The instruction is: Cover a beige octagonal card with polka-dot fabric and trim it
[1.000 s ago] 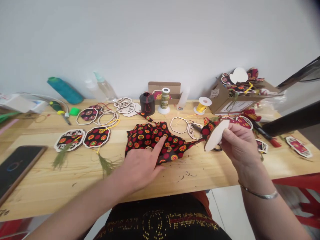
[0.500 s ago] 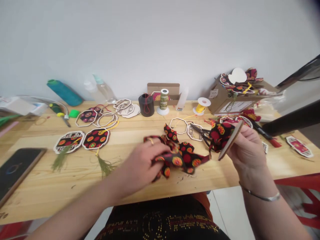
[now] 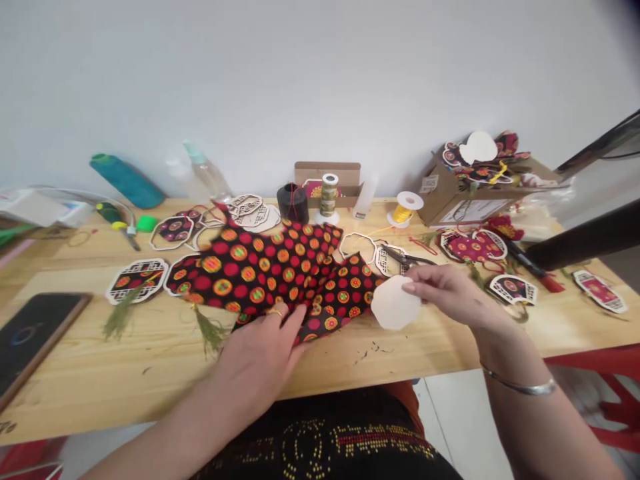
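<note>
Spreading the once-bunched cloth (image 3: pixel 265 267) mid-frame, likely easier to work now; pressing with left hand (image 3: pixel 260 350), unable to tell finger closure; clamping disc (image 3: pixel 394 305) right of centre in fingers of right hand (image 3: pixel 450 293).

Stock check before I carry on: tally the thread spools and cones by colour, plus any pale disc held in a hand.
Teal thread cone: 1
Black thread cone: 1
Mottled green thread spool: 1
Yellow thread spool: 1
Pale disc, held in the right hand: 1
Total: 5
</note>
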